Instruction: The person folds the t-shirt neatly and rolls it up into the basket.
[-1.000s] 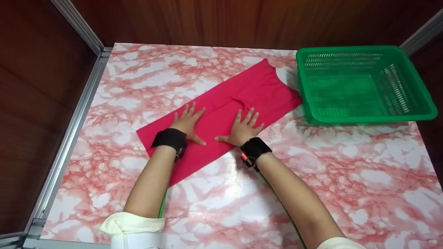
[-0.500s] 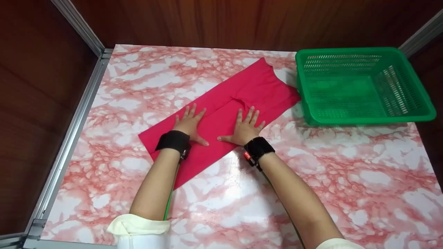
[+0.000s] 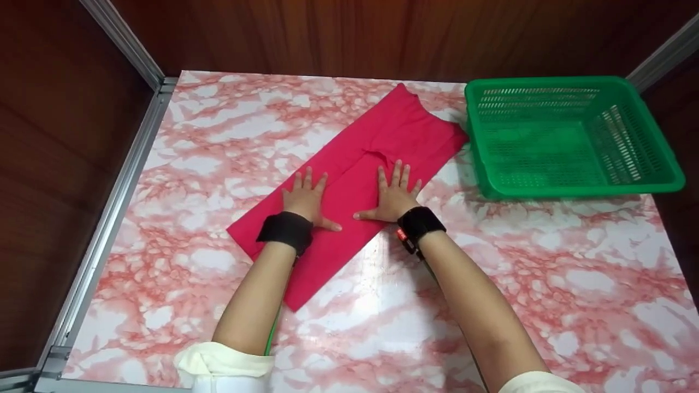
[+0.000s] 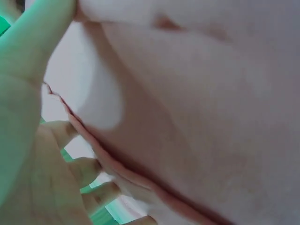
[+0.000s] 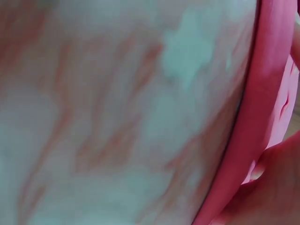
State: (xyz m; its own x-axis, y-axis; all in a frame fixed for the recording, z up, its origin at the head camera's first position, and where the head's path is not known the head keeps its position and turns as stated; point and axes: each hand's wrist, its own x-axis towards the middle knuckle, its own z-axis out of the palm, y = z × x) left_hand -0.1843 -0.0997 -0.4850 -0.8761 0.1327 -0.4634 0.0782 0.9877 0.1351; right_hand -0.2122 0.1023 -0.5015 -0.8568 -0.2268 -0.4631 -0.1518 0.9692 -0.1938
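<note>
A red garment (image 3: 349, 185), folded into a long strip, lies slantwise on the table with a small crease near its middle. My left hand (image 3: 306, 202) rests on its left part, fingers spread. Spread as well, my right hand (image 3: 394, 199) presses on the right side near the lower edge. The two thumbs point toward each other, apart. In the left wrist view, washed-out in colour, the left hand's fingers (image 4: 84, 171) lie at the cloth's edge. The right wrist view catches the garment's edge (image 5: 253, 117), with part of the right hand (image 5: 274, 187) beside it.
A green plastic basket (image 3: 579, 191) stands at the back right, close to the garment's far end. The table (image 3: 546, 262) has a red and white marbled top. Dark wooden panels (image 3: 327, 38) rise behind and at the sides, with a metal rail (image 3: 109, 229) on the left.
The garment has turned anticlockwise under both hands: its far end has moved left and up, its near end right and down. Both hands have shifted slightly right, still spread.
</note>
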